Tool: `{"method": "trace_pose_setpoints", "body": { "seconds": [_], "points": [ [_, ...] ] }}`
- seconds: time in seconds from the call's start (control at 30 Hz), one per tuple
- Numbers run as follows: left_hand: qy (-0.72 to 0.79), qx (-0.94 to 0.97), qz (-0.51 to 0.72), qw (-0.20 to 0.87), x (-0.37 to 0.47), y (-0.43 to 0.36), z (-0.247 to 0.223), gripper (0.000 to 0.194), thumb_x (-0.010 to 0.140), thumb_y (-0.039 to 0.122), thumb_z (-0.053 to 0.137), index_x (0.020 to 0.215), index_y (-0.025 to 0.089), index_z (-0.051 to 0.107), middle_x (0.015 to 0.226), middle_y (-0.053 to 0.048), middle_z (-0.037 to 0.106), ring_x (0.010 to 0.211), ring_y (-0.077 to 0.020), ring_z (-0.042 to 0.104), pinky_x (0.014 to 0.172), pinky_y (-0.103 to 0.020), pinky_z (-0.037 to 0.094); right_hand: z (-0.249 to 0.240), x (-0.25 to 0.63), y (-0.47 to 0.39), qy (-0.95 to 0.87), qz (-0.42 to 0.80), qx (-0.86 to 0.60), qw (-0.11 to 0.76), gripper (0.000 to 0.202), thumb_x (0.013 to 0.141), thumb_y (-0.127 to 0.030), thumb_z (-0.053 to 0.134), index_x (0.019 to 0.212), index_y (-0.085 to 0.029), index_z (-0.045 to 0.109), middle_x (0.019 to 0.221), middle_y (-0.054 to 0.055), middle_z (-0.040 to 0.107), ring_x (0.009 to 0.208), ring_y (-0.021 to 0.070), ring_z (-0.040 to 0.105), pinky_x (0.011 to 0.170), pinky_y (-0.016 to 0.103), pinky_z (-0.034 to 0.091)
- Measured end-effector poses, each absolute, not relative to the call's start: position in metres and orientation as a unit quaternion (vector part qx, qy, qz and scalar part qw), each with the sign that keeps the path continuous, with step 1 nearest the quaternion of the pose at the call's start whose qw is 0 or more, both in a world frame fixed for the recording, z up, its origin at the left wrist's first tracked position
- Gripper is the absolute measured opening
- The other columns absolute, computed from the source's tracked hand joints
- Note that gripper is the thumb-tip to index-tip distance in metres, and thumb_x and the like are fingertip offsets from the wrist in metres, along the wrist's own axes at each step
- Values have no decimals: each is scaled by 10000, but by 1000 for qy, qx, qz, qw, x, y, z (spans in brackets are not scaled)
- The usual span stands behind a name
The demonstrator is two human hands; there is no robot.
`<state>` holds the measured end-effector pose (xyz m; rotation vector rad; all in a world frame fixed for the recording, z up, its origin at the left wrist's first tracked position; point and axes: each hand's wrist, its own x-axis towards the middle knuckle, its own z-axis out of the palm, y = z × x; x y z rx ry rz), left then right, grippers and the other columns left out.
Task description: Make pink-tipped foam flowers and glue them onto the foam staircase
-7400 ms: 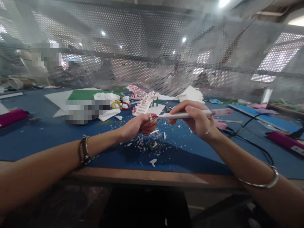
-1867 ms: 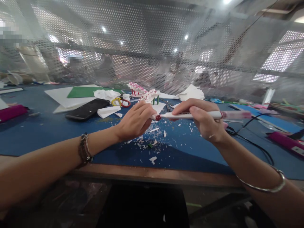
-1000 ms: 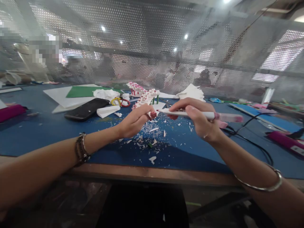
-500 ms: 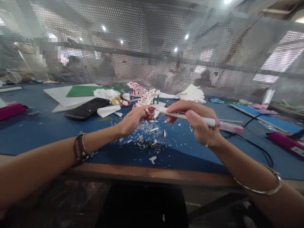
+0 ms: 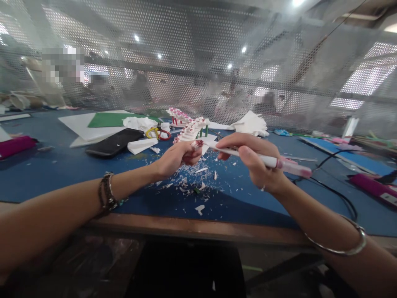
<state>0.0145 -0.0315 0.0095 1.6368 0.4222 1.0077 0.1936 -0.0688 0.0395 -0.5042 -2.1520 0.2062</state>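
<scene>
Head view: left hand point(image 5: 175, 158) is pinching 1 small white piece point(image 5: 197, 144) partly reddened, right hand point(image 5: 259, 163) is gripping marker point(image 5: 263, 159) — colouring looking unfinished — finished model point(image 5: 189, 130) standing behind.

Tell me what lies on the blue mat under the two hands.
White foam scraps litter the blue mat below the left hand and the right hand gripping a white pen. Whatever sits directly beneath the palms is hidden.

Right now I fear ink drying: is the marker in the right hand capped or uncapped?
Uncapped: the marker shows its bare tip against the small piece pinched by the left hand.
</scene>
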Motion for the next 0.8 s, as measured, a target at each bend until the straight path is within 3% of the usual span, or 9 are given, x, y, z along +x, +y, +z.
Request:
{"method": "trace_pose_setpoints", "body": {
  "seconds": [0.13, 0.3, 0.37, 0.43, 0.53, 0.67, 0.8],
  "points": [
    [176, 679, 431, 567, 15, -30, 10, 171, 633, 115, 331, 480, 186, 299, 440, 44, 227, 407, -85, 190, 445, -242, 203, 41, 196, -66, -874, 85, -216, 427, 240, 837, -224, 361, 852, -189, 598, 812, 15, 634, 733, 105, 582, 656, 247, 450],
    [179, 658, 459, 569, 12, -24, 11, 285, 768, 110, 341, 491, 170, 314, 468, 47, 250, 424, -75, 221, 446, -205, 235, 45, 205, -53, -816, 93, -284, 494, 240, 836, -233, 336, 829, -187, 572, 750, 31, 624, 638, 115, 587, 588, 262, 471],
    [178, 653, 459, 576, 10, -21, 12, 320, 796, 103, 328, 482, 167, 315, 457, 50, 249, 414, -69, 224, 444, -195, 249, 45, 208, -45, -839, 35, -334, 429, 236, 832, -219, 331, 857, -177, 563, 787, 49, 616, 675, 128, 583, 608, 277, 471],
    [175, 647, 455, 587, 8, -19, 14, 338, 819, 98, 269, 495, 164, 339, 429, 53, 246, 389, -68, 220, 430, -191, 255, 41, 209, -38, -885, -33, -350, 304, 220, 816, -210, 363, 889, -165, 565, 854, 72, 604, 776, 154, 569, 687, 309, 460],
    [167, 633, 462, 598, 3, -16, 18, 365, 840, 97, 163, 554, 164, 381, 392, 50, 272, 358, -71, 253, 412, -179, 263, 32, 207, -31, -932, -43, -314, 179, 202, 771, -174, 436, 907, -162, 584, 920, 81, 589, 848, 163, 554, 750, 301, 442],
    [164, 622, 473, 602, -2, -14, 21, 400, 861, 126, 113, 615, 158, 427, 364, 43, 320, 339, -71, 327, 410, -166, 298, 21, 205, -28, -946, -22, -306, 107, 297, 729, -52, 429, 949, -175, 587, 936, 57, 623, 857, 136, 573, 754, 249, 442],
    [172, 623, 469, 602, -1, -15, 19, 345, 883, 168, 169, 699, 150, 460, 406, 37, 390, 341, -68, 379, 398, -161, 309, 29, 205, -28, -929, -45, -348, 115, 323, 784, -83, 357, 1022, -162, 560, 969, 72, 633, 864, 152, 573, 753, 285, 435]
  ]
}}
